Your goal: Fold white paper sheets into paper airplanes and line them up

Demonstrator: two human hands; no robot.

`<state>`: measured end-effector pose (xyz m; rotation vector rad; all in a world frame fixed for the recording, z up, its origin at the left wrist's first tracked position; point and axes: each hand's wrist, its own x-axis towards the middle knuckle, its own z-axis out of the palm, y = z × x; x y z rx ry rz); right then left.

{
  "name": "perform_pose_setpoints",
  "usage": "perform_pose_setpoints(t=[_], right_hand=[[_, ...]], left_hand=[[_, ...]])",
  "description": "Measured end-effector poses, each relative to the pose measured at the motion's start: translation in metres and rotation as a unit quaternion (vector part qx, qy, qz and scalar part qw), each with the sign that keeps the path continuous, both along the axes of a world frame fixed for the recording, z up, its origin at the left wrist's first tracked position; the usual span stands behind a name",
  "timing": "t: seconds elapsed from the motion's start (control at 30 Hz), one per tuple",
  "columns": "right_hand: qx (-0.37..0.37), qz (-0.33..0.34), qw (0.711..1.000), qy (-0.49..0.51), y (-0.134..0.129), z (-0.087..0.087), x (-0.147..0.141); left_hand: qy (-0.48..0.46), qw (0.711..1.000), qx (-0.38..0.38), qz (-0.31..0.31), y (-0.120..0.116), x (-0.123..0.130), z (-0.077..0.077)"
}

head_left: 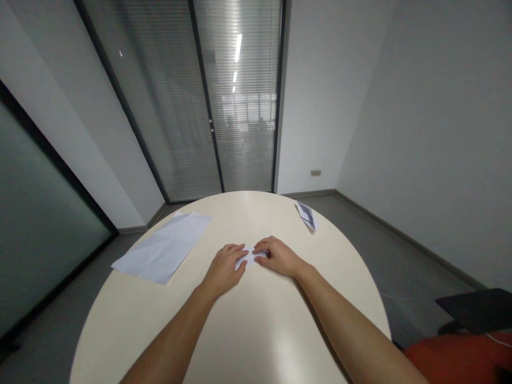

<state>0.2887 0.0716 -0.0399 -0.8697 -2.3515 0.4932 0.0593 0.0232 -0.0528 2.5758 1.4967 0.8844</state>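
A small piece of folded white paper lies on the round table in front of me, largely covered by my fingers. My left hand grips its left side, thumb towards me and fingers over the far part. From the right, my right hand holds the other side with bent fingers and thumb. The fingertips of both hands are close together, with a bit of paper showing between them. How the paper is folded I cannot make out.
Creased white sheets lie at the table's left edge. A folded paper piece with a dark patch rests near the far right edge. The cream round table stands before a glass partition. A red seat is at lower right.
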Motion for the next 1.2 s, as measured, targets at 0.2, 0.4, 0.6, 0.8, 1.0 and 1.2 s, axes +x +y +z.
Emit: perform_pose_setpoints(t=[0.2,0.4,0.6,0.8,1.0,1.2], right_hand=[[0.019,-0.029,0.999,-0.023,-0.005,0.002,-0.007],[0.015,-0.037,0.999,-0.034,-0.002,-0.003,-0.003],[0.004,-0.065,0.997,-0.052,0.005,-0.011,0.005],[0.018,-0.098,0.994,-0.054,0.008,-0.013,0.005],[0.028,-0.099,0.993,-0.051,0.004,-0.01,0.003],[0.02,-0.092,0.994,-0.048,0.0,-0.007,0.001]], left_hand=[[0.01,1.0,-0.01,0.005,-0.002,0.002,0.004],[0.014,1.0,-0.008,0.012,-0.003,0.003,0.005],[0.021,1.0,-0.008,0.013,-0.003,0.001,0.004],[0.039,0.999,-0.015,0.023,-0.004,0.001,0.005],[0.04,0.999,-0.017,0.026,-0.004,0.002,0.004],[0.033,0.999,-0.017,0.025,-0.004,0.002,0.003]])
